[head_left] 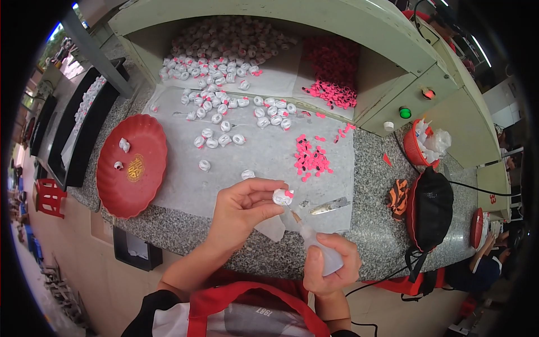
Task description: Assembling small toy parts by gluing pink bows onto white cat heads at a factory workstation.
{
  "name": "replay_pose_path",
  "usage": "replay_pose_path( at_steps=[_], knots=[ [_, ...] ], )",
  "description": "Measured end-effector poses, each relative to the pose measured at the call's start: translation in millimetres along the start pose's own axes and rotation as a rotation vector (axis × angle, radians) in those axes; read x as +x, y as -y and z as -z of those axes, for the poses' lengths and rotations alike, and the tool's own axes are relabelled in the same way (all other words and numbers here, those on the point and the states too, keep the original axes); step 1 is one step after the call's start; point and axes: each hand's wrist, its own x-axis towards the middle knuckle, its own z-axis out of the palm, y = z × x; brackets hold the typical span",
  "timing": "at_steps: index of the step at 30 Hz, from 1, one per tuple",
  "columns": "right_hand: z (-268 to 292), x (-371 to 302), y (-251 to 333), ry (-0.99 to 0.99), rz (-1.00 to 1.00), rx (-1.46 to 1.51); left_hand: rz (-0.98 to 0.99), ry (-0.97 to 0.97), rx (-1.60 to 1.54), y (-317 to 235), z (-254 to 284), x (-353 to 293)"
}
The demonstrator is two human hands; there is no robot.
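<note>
Pinched between the fingertips of my left hand [238, 210] is a small white figurine head [282, 196] with a pink bow on it. My right hand [336, 264] grips a white squeeze bottle [323, 253], its thin nozzle tilted up and left toward the figurine head. The nozzle tip is close below the head; whether they touch I cannot tell. Just right of the nozzle lies a flat metal blade [329, 206] on the white paper sheet [179, 174]. Beyond my hands a cluster of small pink bows [312, 157] is spread out, with several loose white heads [212, 142] to their left.
A red scalloped tray [132, 196] with two small white pieces stands at left. Behind, a pale green cabinet [387, 104] shelters piles of white heads and pink bows. At right are a red basket [414, 147], an orange-black striped item [398, 197] and a black bag [431, 205].
</note>
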Motion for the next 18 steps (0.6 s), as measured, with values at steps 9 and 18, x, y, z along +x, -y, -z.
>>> replay_pose_path(
  at_steps=[9,18],
  knots=[
    [2.1,1.6,-0.3,0.004,-0.003,-0.025,0.036,0.003,-0.039,-2.0,0.0,-1.0],
    [8.4,-3.8,8.3,0.049,-0.169,-0.044,0.036,0.001,-0.020,-4.2,-2.3,-1.4]
  ],
)
